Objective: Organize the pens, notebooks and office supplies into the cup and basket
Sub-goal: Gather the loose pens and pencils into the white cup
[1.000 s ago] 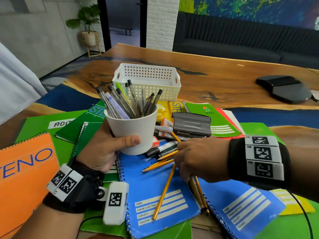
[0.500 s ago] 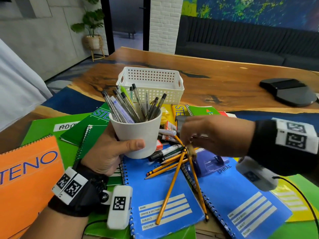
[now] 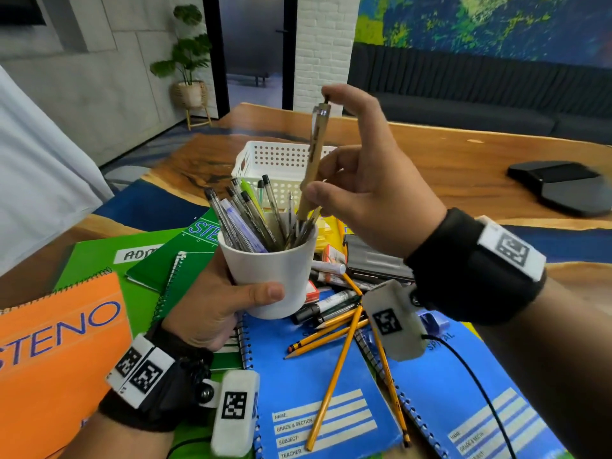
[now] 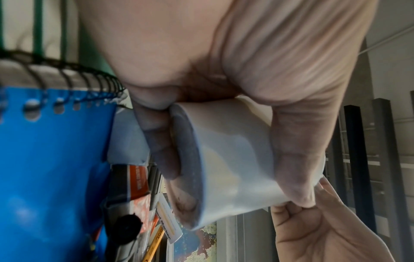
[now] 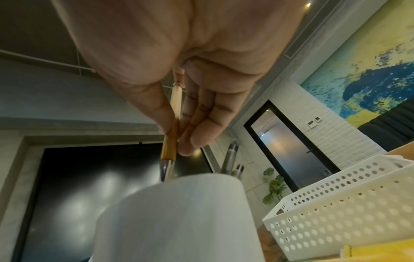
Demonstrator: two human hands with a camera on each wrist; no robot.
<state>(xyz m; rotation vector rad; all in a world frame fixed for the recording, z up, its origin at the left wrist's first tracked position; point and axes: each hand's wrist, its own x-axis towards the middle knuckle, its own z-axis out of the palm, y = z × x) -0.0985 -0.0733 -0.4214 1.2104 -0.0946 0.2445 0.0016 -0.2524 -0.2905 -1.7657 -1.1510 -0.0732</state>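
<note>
The right hand (image 3: 361, 193), which had reached down among the loose pencils (image 3: 334, 366) on the tabletop, rose pinching a tan pen (image 3: 313, 160) tip-down into the white cup (image 3: 271, 276) gripped by the left hand (image 3: 212, 306), leaving pencils and notebooks unsorted.

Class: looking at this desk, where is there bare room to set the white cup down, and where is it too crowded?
Free: bare wood between the white basket and the black pad. Crowded: under the white cup, where notebooks, pencils and markers overlap.
</note>
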